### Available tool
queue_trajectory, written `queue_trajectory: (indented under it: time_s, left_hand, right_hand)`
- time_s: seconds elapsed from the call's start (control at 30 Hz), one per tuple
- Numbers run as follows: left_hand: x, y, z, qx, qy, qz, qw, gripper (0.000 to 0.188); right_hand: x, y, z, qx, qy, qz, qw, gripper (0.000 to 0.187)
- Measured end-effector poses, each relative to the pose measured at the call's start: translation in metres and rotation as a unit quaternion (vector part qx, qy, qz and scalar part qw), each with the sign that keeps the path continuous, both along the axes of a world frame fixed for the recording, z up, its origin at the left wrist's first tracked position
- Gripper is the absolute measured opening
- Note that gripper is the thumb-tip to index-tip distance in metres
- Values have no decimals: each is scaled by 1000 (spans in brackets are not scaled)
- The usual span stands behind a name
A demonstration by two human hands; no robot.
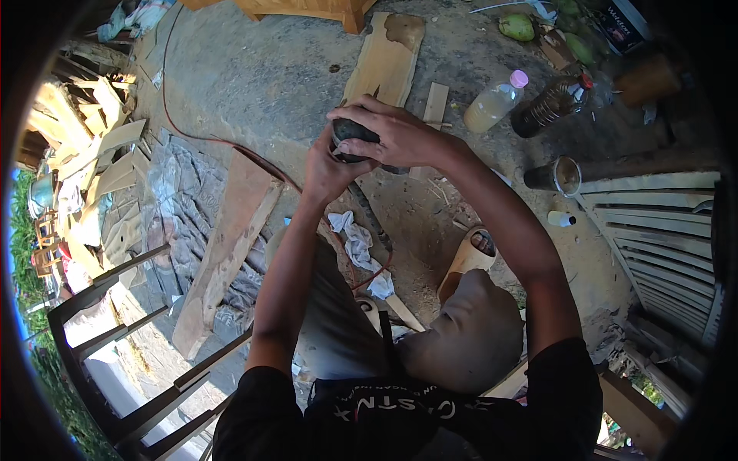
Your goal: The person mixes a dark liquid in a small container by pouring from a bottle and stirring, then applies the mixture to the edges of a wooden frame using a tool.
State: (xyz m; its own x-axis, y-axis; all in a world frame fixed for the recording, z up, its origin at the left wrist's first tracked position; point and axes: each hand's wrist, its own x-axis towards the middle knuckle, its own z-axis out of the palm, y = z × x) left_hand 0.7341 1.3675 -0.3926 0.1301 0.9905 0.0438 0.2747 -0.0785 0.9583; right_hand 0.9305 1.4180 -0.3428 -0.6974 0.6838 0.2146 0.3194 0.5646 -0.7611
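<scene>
Scrap wood [96,142] is piling up at the upper left of the frame; a dark slatted frame [88,336] is standing at lower left. Crumpled plastic sheeting [181,192] is spreading over the ground left of center, with a tapering wooden plank [231,250] lying on it. A thin reddish-brown hose [164,84] is curving down from the top edge toward the middle.

Upper center: left hand [330,173] and right hand [396,137] are coming together, both clamping around a dark rounded corded tool [354,132]. Exact tool type: can't tell, fingers are covering much of it. Its dark cord [367,209] is trailing down past a white rag [357,242]. A pale wooden board [380,65] is lying just beyond the hands; can't tell if the tool is touching it.

Upper right: a green fruit [516,28] is resting near the top edge, a pink-capped bottle [492,106] is standing beside a dark red-capped bottle [547,107]. Below these, a cup [542,178] is sitting near a small white bottle [559,219]. Far right, a pale slatted panel [661,238] is leaning.
</scene>
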Motion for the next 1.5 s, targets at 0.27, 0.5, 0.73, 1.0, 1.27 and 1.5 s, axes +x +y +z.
queue_trajectory:
  time_s: [0.27, 0.5, 0.73, 1.0, 1.27, 1.5]
  left_hand:
    - [1, -14, 1, -1, 72, -14, 997, 67]
    - [2, -12, 25, -39, 32, -9, 999, 72]
    - [-26, 8, 13, -5, 23, -2, 1000, 72]
    - [-37, 39, 7, -20, 43, -39, 998, 70]
    - [-20, 81, -32, -22, 75, -87, 993, 77]
    - [-26, 129, -73, -20, 104, -115, 988, 80]
  right_hand:
    - [7, -5, 3, 21, -68, 33, 997, 66]
    - [4, -14, -36, -193, 260, -100, 941, 73]
    - [7, -5, -173, 108, -157, -188, 964, 63]
    - [7, -4, -227, 249, -214, -175, 928, 41]
    - [67, 12, -233, 254, -219, -268, 903, 36]
    - [78, 14, -226, 211, -208, -340, 892, 40]
